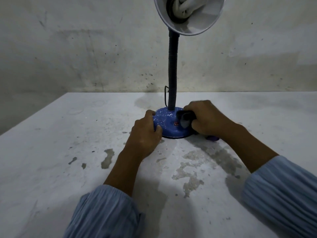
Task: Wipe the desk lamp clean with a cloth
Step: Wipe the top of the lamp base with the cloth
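Note:
The desk lamp stands on the white table, with a round blue base (169, 124) speckled with white, a dark ribbed gooseneck (172, 69) and a pale shade (188, 14) facing me with a white bulb inside. A small red switch (175, 124) sits on the base's front. My left hand (145, 133) grips the base's left edge, fingers curled on it. My right hand (208, 118) is closed on a dark cloth (186, 118) pressed against the right side of the base. A purple bit of cloth (212, 138) pokes out under that wrist.
The white table (68, 152) is worn, with grey patches where paint has flaked. A stained wall (85, 48) rises right behind the lamp. The lamp's black cord (166, 97) drops behind the base. The table's left edge runs diagonally at far left.

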